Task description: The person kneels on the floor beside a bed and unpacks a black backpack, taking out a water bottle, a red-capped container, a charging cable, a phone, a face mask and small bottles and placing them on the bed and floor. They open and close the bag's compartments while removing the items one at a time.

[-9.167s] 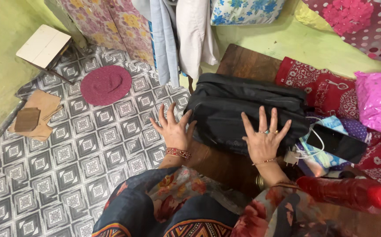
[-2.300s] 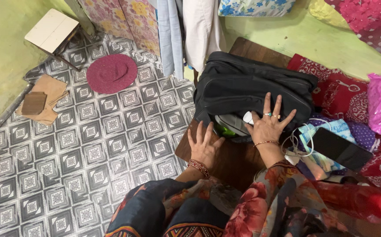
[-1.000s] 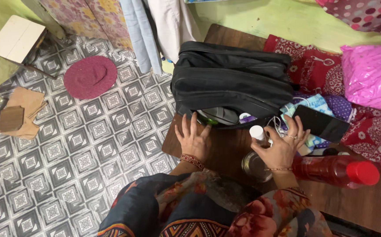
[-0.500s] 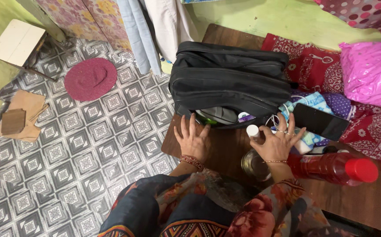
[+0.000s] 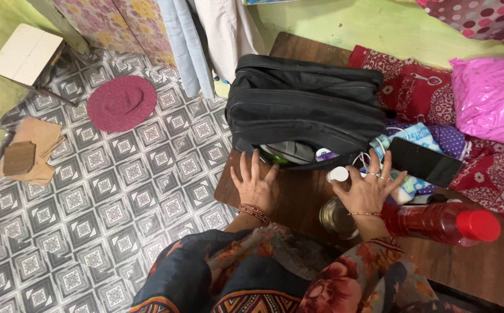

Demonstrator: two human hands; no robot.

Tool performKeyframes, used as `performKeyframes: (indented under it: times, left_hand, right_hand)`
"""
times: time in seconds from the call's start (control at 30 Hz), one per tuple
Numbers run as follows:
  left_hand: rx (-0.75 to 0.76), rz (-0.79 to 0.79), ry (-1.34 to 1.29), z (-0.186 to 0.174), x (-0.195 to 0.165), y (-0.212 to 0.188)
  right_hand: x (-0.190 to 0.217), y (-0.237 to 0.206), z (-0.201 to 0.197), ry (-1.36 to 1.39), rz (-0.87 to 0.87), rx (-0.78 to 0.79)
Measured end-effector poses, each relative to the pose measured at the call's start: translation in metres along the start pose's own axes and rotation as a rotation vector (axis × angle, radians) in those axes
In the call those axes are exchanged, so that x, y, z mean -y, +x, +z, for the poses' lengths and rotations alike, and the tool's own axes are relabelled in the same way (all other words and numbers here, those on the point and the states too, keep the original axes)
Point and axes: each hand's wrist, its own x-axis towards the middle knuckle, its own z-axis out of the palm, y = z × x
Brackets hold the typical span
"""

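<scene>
Patterned grey floor tiles (image 5: pixel 89 220) fill the left of the view, and a dark wooden table (image 5: pixel 298 197) takes the right, with the person's flowered clothing (image 5: pixel 275 278) nearest the camera. On the table just ahead of that, the left hand (image 5: pixel 254 184) lies flat, palm down with fingers spread, holding nothing; its fingertips reach the front edge of the bag. Beside it the right hand (image 5: pixel 368 188) grips a small white-capped bottle (image 5: pixel 338 174) between thumb and fingertips, the other fingers fanned out; the bottle sits just in front of the bag's open mouth. Under that wrist stands a round metal cup (image 5: pixel 336 217), and to its right a red bottle (image 5: pixel 443 223) with a red cap lies on its side. Just past the hands, a black bag (image 5: pixel 307 110) rests on the table, its front zip open so that a grey and green item shows inside. Right of the bag lie a black phone (image 5: pixel 425 163) on blue cloth, a white cable, red patterned fabric (image 5: pixel 414 87) and a pink plastic bag (image 5: pixel 490 98). Farther off on the floor lie a round maroon mat (image 5: pixel 121 103), some cardboard pieces (image 5: pixel 31 153) and a small white stool (image 5: pixel 26 53), with hanging clothes (image 5: pixel 205 35) against the green wall.
</scene>
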Motion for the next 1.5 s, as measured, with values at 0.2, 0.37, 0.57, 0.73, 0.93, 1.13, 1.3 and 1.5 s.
performKeyframes:
  times: [0.2,0.37,0.57,0.73,0.93,1.13,1.3,1.5]
  left_hand:
    - [0.020,0.005,-0.014,-0.001,0.003,-0.002]
    - [-0.010,-0.014,0.006,-0.008,0.007,-0.003]
    - [0.180,-0.088,-0.037,-0.028,0.014,-0.003]
    - [0.136,-0.078,0.042,-0.026,0.026,-0.003]
    - [0.110,-0.064,-0.005,-0.023,0.029,-0.004]
    - [0.141,-0.076,-0.031,-0.025,0.028,-0.003]
    - [0.092,-0.088,-0.038,-0.028,0.026,-0.002]
    - [0.153,-0.165,-0.074,-0.033,0.025,-0.002]
  right_hand:
    - [0.023,0.002,-0.010,0.149,-0.125,-0.184]
    - [0.063,0.026,-0.005,0.198,-0.242,-0.170]
    - [0.108,0.054,0.006,0.121,-0.374,-0.138]
    - [0.120,0.063,0.006,0.073,-0.380,-0.041]
    - [0.126,0.063,0.011,0.043,-0.369,-0.058]
    - [0.118,0.059,0.009,0.085,-0.397,-0.161]
    - [0.110,0.048,-0.003,0.172,-0.403,-0.203]
    - [0.104,0.037,-0.030,0.198,-0.408,-0.231]
